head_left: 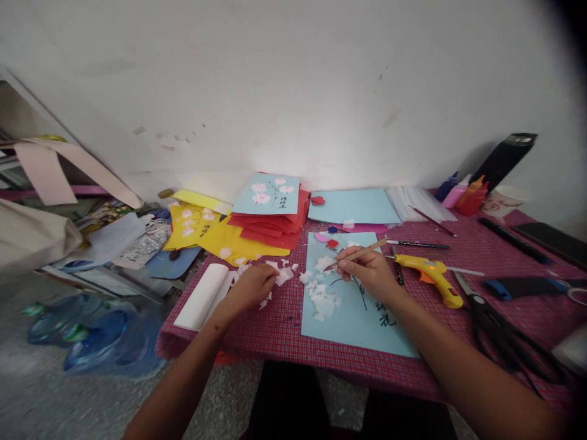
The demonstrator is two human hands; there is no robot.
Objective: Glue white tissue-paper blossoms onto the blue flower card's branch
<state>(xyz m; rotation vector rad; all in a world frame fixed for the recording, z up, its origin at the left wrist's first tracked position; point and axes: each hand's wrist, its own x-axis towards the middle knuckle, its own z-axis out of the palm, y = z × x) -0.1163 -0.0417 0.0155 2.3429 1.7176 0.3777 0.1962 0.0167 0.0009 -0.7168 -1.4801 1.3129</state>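
Note:
My right hand (364, 269) is closed around a paintbrush (369, 249) with a pale wooden handle. Its tip points left, over torn white paper petals on a light blue sheet (316, 327). That sheet also bears dark painted stems, black brush characters (386, 315) and a heap of white scraps (323, 300). Dabs of pink, red (332, 243) and dark blue paint lie by its top edge. Left of the sheet, my left hand (252, 285) has its fingers pinched together among torn white paper pieces (285, 273); whether a scrap is between the fingertips is hidden.
A white paper roll (202, 296) lies at the left edge. Finished blossom pictures (267, 194) rest on red and yellow paper behind. To the right are a yellow glue gun (428, 273), black scissors (498, 330), paint bottles (472, 194), a paper cup (504, 200) and a black flask (504, 160).

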